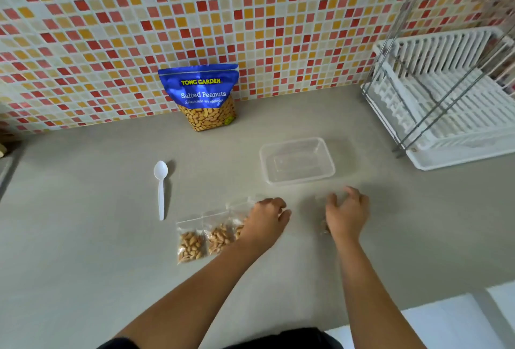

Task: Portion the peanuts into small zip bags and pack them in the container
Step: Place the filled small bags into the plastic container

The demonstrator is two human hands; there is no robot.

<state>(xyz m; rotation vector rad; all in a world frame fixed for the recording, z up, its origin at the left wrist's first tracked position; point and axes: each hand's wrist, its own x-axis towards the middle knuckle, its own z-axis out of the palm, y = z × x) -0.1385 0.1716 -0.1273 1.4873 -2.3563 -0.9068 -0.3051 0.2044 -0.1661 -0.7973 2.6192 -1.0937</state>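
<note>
Two small zip bags of peanuts lie side by side on the grey counter. A third zip bag lies beside them, partly under my left hand, whose curled fingers hold its right edge. My right hand is blurred and curls over a fourth zip bag, of which only a few peanuts and some clear plastic show. The clear plastic container stands just beyond both hands with nothing in it. The blue bag of salted peanuts stands against the tiled wall.
A white plastic spoon lies left of the zip bags. A white dish rack with a metal frame fills the right back corner. The counter's front edge runs at lower right.
</note>
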